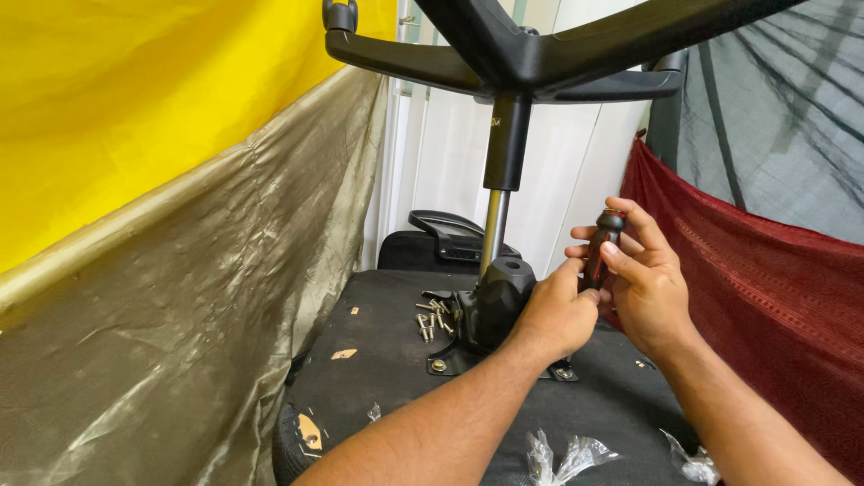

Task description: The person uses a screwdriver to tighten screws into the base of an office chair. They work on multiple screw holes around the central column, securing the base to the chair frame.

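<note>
Closest to us, at six o'clock, we see crinkly clear plastic bags [565,454] lying on the black fabric underside of a chair seat [378,360]. Just past them, our left hand [551,315] rests on the black metal plate and hump of the chair mechanism [490,306]; its fingers are curled together, and the thumb and fingertips touch the screwdriver. Our right hand [643,283] is at three o'clock from it, fingers wrapped and pinching a screwdriver with a fat black and red handle [601,252], which stands nearly upright. At nine o'clock of the mechanism lies a little pile of silver screws [434,317]. Farther up at twelve o'clock, a shiny metal pole [492,229] climbs to the black star-shaped chair base [540,54].
</note>
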